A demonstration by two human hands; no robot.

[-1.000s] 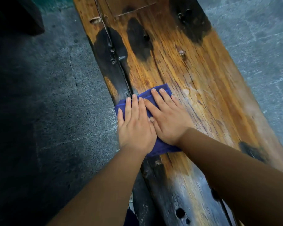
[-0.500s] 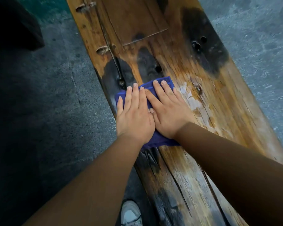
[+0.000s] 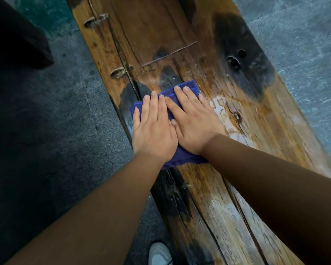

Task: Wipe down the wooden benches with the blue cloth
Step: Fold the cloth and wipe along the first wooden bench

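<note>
A long worn wooden bench point(image 3: 260, 134) with black stains and pale wet patches runs from the top centre to the bottom right. A folded blue cloth point(image 3: 182, 158) lies on its left half. Both hands press flat on the cloth, side by side with fingers straight and pointing up the bench. My left hand point(image 3: 153, 129) covers the cloth's left part near the bench's left edge. My right hand point(image 3: 193, 123) covers its right part. Only the cloth's far edge, left corner and near edge show.
Grey stone floor point(image 3: 69, 131) lies on both sides of the bench. A dark object point(image 3: 17, 35) stands at the top left. A white shoe point(image 3: 159, 254) shows on the floor at the bottom, close to the bench's left edge. Two holes point(image 3: 236, 58) sit in a black stain.
Both hands have slid the cloth further up the bench, past the dark stains, and the view has followed. A wet streak trails behind the cloth.
</note>
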